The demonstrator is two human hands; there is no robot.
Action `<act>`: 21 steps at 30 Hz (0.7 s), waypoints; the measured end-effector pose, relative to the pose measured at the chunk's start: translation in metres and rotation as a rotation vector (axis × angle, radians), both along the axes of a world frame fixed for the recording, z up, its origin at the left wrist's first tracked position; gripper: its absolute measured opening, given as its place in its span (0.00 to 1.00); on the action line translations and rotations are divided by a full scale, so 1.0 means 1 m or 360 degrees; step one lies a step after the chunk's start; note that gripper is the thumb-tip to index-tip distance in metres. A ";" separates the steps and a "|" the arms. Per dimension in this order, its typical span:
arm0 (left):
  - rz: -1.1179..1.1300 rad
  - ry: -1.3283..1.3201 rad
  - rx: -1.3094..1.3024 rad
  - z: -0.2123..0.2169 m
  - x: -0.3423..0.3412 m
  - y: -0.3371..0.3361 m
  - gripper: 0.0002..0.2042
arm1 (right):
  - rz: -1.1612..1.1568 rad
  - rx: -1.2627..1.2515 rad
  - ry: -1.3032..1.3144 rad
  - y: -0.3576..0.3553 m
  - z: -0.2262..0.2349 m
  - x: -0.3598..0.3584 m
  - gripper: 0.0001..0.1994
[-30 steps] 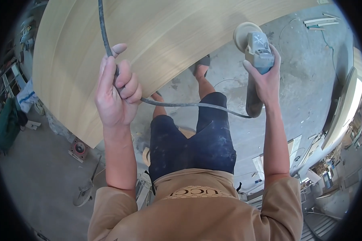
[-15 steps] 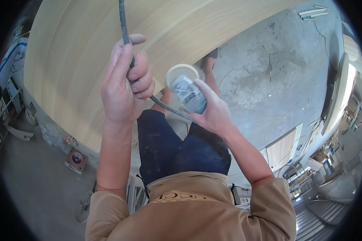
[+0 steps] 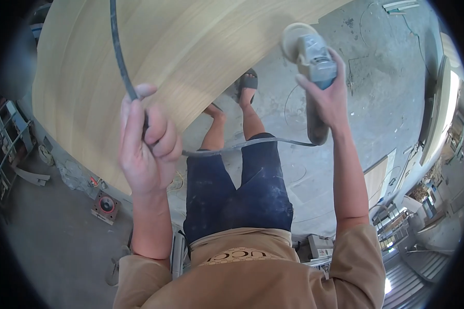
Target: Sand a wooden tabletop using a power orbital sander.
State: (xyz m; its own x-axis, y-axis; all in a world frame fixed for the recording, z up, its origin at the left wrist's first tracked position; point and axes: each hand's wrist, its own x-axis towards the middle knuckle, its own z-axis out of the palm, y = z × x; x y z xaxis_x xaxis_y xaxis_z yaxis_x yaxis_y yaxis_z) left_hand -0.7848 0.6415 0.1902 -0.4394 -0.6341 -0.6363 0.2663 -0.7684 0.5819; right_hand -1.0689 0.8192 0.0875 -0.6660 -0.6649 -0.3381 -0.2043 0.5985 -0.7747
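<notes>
In my right hand (image 3: 331,98) is a dusty hand-held power sander (image 3: 316,59) with a round pale pad (image 3: 295,38). The pad is over the right edge of a large pale wood panel (image 3: 201,56); whether it touches the wood I cannot tell. My left hand (image 3: 150,141) is closed round the sander's dark cord (image 3: 119,56), raised above the panel's near part. From that fist the cord runs up out of the picture on one side, and across in front of my thighs to the sander's tail on the other.
A grey concrete floor (image 3: 376,98) spreads to the right, with thin strips (image 3: 401,6) at the far end. A square red-framed speaker-like box (image 3: 106,205) stands on the floor at left, near a metal frame (image 3: 10,134). Boards (image 3: 379,172) lie at the right.
My right hand has carried the sander away and to the right, to the panel's edge. My left hand has shifted left and nearer, still on the cord, which is now stretched wider.
</notes>
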 end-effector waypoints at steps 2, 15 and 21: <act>0.0019 0.0141 0.0023 0.003 0.014 0.001 0.18 | -0.0022 0.0016 0.0002 -0.008 0.003 -0.005 0.45; -0.0055 0.0013 0.0048 0.009 0.104 0.014 0.16 | 0.0617 0.0120 -0.0204 0.011 0.012 0.208 0.41; -0.0186 0.0029 0.0042 0.000 0.164 0.002 0.17 | 0.0880 0.0212 -0.0283 0.015 0.012 0.306 0.43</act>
State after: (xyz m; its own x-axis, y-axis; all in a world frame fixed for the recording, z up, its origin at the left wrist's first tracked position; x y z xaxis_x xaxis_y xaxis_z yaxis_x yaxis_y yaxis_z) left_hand -0.6209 0.6440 0.1900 -0.5210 -0.5610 -0.6434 0.1843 -0.8099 0.5569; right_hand -0.7624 0.8340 0.0993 -0.1588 -0.8410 -0.5172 -0.3872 0.5349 -0.7509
